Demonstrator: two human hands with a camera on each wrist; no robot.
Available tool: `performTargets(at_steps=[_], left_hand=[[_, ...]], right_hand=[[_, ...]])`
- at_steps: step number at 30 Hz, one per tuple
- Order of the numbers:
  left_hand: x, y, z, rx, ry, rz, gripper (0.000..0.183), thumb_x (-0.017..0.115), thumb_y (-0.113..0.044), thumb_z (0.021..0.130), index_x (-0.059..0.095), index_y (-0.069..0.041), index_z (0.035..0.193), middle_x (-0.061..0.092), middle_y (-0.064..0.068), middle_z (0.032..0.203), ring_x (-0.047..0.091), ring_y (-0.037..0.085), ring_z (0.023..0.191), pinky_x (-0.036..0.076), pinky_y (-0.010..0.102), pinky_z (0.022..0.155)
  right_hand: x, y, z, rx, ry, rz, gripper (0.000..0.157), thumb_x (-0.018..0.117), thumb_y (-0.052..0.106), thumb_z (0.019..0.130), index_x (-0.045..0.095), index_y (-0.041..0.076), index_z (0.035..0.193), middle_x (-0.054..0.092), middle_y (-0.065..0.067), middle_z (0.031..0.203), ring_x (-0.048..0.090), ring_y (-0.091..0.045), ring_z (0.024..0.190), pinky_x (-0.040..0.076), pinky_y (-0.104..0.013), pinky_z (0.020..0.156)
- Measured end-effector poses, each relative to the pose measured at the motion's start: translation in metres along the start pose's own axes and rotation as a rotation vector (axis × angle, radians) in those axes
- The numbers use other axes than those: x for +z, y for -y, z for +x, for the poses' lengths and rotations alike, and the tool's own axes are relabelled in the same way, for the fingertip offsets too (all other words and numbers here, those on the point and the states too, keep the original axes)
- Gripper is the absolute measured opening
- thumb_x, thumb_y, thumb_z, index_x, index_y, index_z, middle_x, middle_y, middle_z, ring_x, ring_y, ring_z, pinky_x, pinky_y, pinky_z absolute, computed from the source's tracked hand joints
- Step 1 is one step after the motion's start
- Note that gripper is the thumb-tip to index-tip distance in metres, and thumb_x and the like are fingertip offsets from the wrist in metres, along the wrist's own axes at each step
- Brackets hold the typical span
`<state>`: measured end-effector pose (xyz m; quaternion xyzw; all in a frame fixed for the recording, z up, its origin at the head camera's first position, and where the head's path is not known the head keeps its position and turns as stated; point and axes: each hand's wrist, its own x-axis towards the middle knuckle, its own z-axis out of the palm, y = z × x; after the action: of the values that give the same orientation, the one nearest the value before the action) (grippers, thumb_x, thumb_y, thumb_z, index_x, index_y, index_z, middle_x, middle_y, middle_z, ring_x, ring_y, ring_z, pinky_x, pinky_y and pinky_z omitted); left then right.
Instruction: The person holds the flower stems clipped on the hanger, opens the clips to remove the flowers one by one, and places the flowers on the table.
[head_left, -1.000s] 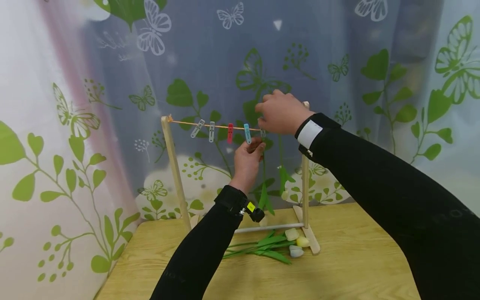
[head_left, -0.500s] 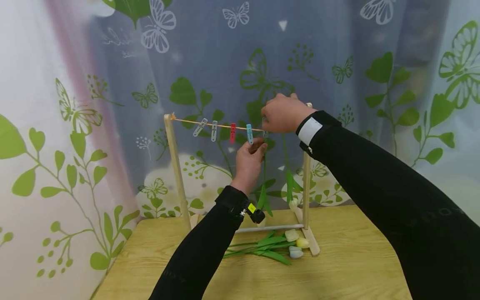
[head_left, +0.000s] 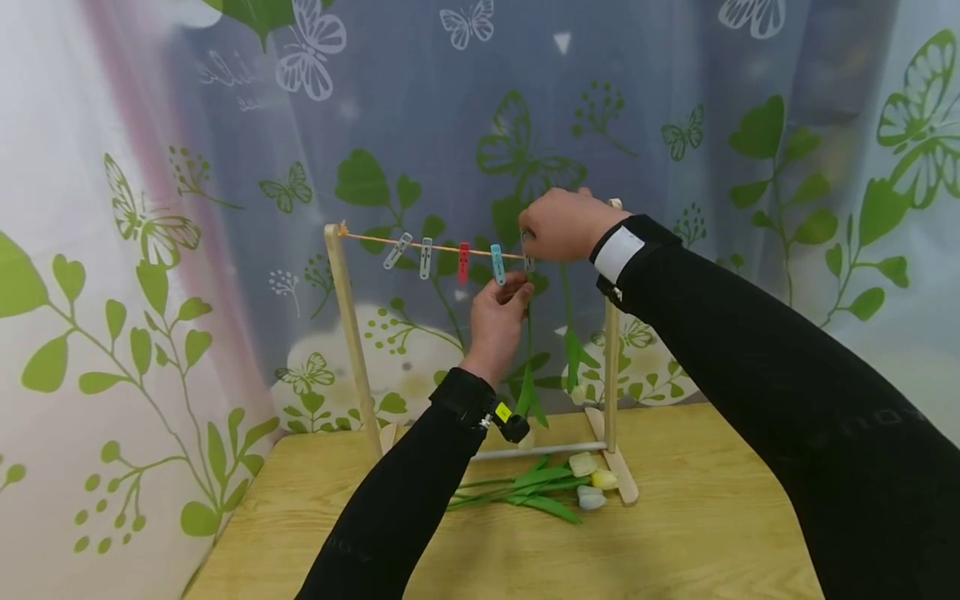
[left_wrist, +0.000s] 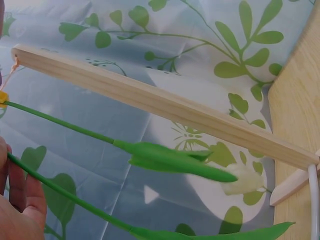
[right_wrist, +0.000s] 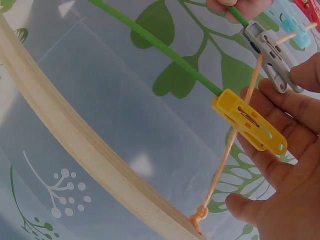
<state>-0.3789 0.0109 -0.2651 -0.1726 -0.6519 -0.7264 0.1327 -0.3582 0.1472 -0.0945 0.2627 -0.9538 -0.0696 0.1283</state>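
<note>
In the head view my left hand (head_left: 497,323) holds the upper stem of an artificial tulip, whose green stem (left_wrist: 75,199) runs down past my fingers in the left wrist view. My right hand (head_left: 567,225) pinches the handle end of a grey clothespin (right_wrist: 266,49) between thumb and fingers. That clothespin sits on the orange string (right_wrist: 220,165), with the stem's end at its jaws. Beside it, a yellow clothespin (right_wrist: 245,119) clips a second tulip stem (right_wrist: 165,50) to the string. This tulip hangs bloom down, its leaves (left_wrist: 165,157) above the pale flower (left_wrist: 245,179).
Blue (head_left: 497,264), red (head_left: 463,262) and two clear-grey clothespins (head_left: 426,258) hang on the string to the left. Wooden posts (head_left: 612,375) carry the string. Several tulips (head_left: 540,487) lie on the wooden table (head_left: 675,517); a printed curtain (head_left: 420,100) stands behind.
The hanging tulip at the right swung rightward, then partly back. My right fingers have closed in lower around the grey clothespin; my left hand stays nearly where it was.
</note>
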Motion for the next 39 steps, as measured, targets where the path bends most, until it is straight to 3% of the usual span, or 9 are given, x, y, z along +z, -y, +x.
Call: performTargets(at_steps=[4,8,13,19,27,34,39], left_hand=[[0.000,0.001,0.000,0.005,-0.002,0.006,0.036,0.069,-0.024,0.102,0.067,-0.007,0.134,0.070,0.004,0.126,0.065,0.027,0.122,0.058,0.046,0.103],[0.000,0.002,-0.001,0.005,-0.009,0.006,0.035,0.069,-0.023,0.102,0.067,-0.007,0.134,0.070,0.004,0.126,0.065,0.028,0.121,0.058,0.046,0.102],[0.000,0.004,-0.001,-0.007,0.002,0.021,0.035,0.068,-0.023,0.103,0.067,-0.008,0.135,0.069,0.004,0.127,0.064,0.028,0.122,0.058,0.043,0.102],[-0.005,0.020,-0.006,-0.043,0.025,0.097,0.035,0.066,-0.026,0.104,0.065,-0.014,0.137,0.066,0.001,0.129,0.062,0.024,0.123,0.058,0.035,0.101],[-0.011,0.036,-0.019,-0.064,0.040,0.104,0.035,0.065,-0.027,0.104,0.064,-0.017,0.137,0.064,-0.002,0.131,0.060,0.019,0.126,0.056,0.032,0.105],[-0.016,0.034,-0.053,-0.082,0.081,0.043,0.031,0.064,-0.028,0.104,0.064,-0.025,0.135,0.063,-0.004,0.134,0.059,0.017,0.129,0.052,0.035,0.112],[-0.019,0.029,-0.072,-0.023,0.103,-0.022,0.031,0.064,-0.024,0.104,0.063,-0.020,0.134,0.063,0.004,0.134,0.059,0.023,0.129,0.052,0.035,0.112]], right_hand=[[0.002,-0.002,0.002,-0.001,0.015,0.031,0.028,0.046,0.023,0.107,0.070,0.012,0.114,0.067,-0.007,0.087,0.060,-0.025,0.077,0.040,-0.048,0.079],[0.003,-0.005,0.002,-0.013,0.034,0.074,0.032,0.047,0.023,0.108,0.069,0.009,0.126,0.072,-0.011,0.105,0.066,-0.027,0.086,0.049,-0.050,0.085],[0.001,-0.009,0.002,-0.039,0.023,0.121,0.035,0.049,0.020,0.108,0.067,0.005,0.134,0.073,-0.016,0.118,0.069,-0.027,0.086,0.053,-0.044,0.080],[-0.006,-0.011,0.002,-0.093,-0.051,0.132,0.026,0.056,0.014,0.107,0.076,0.004,0.120,0.077,-0.014,0.101,0.059,-0.019,0.061,0.046,-0.034,0.063],[-0.007,-0.012,0.003,-0.091,-0.055,0.148,0.025,0.055,0.012,0.106,0.079,0.005,0.110,0.073,-0.010,0.084,0.046,-0.014,0.053,0.039,-0.032,0.057],[-0.007,-0.013,0.003,-0.088,-0.058,0.149,0.025,0.055,0.012,0.106,0.079,0.005,0.107,0.070,-0.009,0.079,0.044,-0.014,0.052,0.038,-0.032,0.057],[-0.007,-0.013,0.002,-0.091,-0.070,0.144,0.025,0.054,0.010,0.106,0.079,0.004,0.102,0.064,-0.008,0.072,0.041,-0.015,0.052,0.036,-0.033,0.058]])
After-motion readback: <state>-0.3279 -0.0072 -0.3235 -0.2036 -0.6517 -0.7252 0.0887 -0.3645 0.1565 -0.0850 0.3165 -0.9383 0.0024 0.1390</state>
